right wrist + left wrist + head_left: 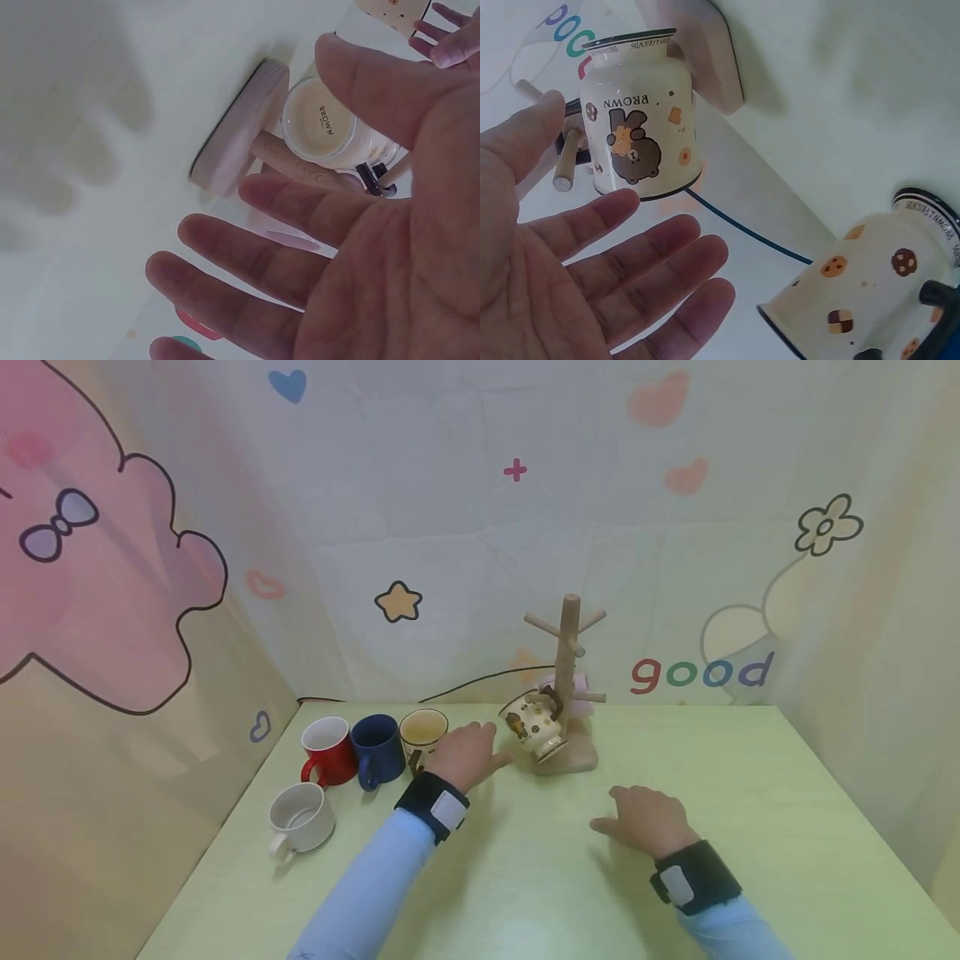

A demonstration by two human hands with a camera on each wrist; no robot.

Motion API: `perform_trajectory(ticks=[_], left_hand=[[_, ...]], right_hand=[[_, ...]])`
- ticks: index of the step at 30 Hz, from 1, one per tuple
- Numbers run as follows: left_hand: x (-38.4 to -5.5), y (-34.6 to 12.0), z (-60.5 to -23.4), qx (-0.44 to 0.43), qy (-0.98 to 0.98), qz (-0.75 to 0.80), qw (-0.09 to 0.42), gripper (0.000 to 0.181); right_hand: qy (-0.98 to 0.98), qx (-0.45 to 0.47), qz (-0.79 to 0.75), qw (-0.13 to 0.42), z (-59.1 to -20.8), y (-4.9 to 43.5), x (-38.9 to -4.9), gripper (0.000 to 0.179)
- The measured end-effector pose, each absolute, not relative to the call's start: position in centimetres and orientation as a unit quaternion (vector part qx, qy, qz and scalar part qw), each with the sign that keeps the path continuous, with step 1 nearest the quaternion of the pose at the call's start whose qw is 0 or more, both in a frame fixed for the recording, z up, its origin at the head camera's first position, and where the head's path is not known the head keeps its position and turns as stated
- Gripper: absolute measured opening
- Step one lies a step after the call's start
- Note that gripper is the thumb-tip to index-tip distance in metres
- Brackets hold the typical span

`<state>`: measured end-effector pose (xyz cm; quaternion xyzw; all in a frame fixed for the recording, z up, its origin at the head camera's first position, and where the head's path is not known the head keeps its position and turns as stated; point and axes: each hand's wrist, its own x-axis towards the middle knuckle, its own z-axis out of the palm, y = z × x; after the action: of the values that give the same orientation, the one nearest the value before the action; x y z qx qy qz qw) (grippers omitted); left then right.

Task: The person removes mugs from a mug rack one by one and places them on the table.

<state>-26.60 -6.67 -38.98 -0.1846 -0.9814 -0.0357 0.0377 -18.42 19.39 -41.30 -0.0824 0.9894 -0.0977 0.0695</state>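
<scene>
While both hands [467, 758] [651, 821] are hovering wide and empty, one mug tree [567, 664] is partly hiding one pink mug [582, 685].
Four mugs [382, 750] are standing; one bear-print mug [534, 724] is hanging.

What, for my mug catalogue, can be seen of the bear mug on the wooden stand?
The cream mug hangs tilted on the wooden mug tree, a lower peg through its dark handle. In the head view its mouth points up and left, its foot down and right. It looks like glossy ceramic or enamel, dark-edged at mouth and flared foot. A brown bear, cookies and "BROWN" decorate its side; "BROWN" also marks the underside. The left hand looks apart from it.
</scene>
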Motion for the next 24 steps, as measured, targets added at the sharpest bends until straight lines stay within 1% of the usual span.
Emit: perform_trajectory(ticks=[4,8,14,20,24], left_hand=[[-27.6,-6.0,-38.5,-0.180,-0.983,-0.029,0.037,0.053],[-28.6,-5.2,-37.6,-0.179,-0.982,-0.034,0.047,0.056],[-30.0,-4.2,-36.7,-0.187,-0.979,-0.041,0.067,0.043],[-31.3,-3.5,-36.5,-0.190,-0.979,-0.015,0.078,0.044],[-31.9,-2.8,-36.5,-0.190,-0.979,-0.018,0.076,0.043]], right_hand=[[0.990,-0.087,-0.090,0.065,-40.6,19.6,-19.1,0.060],[0.990,-0.091,-0.084,0.060,-39.9,19.7,-19.9,0.058],[0.991,-0.095,-0.080,0.050,-38.6,19.8,-21.3,0.054],[0.993,-0.090,-0.072,0.037,-37.5,19.9,-22.9,0.051],[0.994,-0.080,-0.068,0.027,-36.9,20.1,-24.0,0.049]])
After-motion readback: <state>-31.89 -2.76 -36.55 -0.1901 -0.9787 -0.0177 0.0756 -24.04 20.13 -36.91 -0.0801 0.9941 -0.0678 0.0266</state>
